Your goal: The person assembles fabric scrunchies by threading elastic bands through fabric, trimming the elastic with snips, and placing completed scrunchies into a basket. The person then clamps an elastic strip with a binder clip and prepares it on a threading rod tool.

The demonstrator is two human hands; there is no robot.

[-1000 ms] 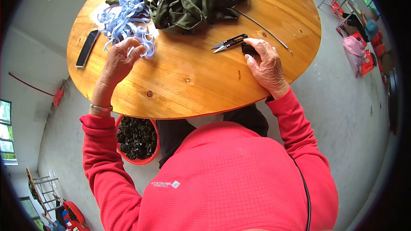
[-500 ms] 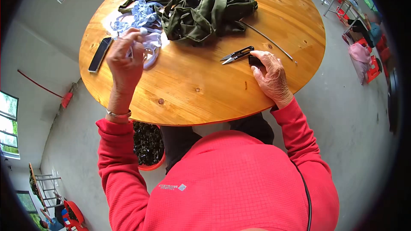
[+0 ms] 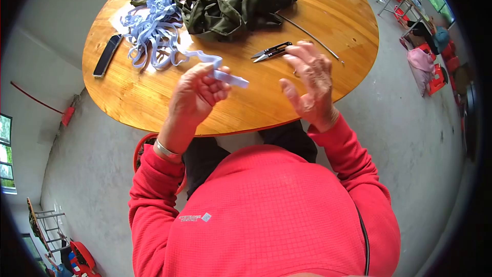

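Note:
Between the thumb and fingers of my left hand [image 3: 197, 92] is pinched the end of a pale blue elastic band [image 3: 231, 78]. From there the band runs back to a loose tangle of the same band [image 3: 156, 33] on the table. My right hand [image 3: 311, 84] hovers over the table's right side, fingers spread, holding nothing. Just left of its fingertips lie black-handled thread snips [image 3: 274, 51], blades pointing left. A thin metal rod [image 3: 312, 38] lies beyond that hand. Dark green fabric [image 3: 220, 7] is heaped behind the snips.
The round wooden table [image 3: 225, 107] stands before me. A phone [image 3: 107, 55] lies at its left. Under the near edge, a red tub [image 3: 138, 151] is partly hidden by my left arm. At far right a person [image 3: 439, 38] sits near red stools.
My left hand has come right and down, drawing a band end out of the tangle. My right hand has lifted off the small dark thing by the snips and opened. The view has shifted slightly.

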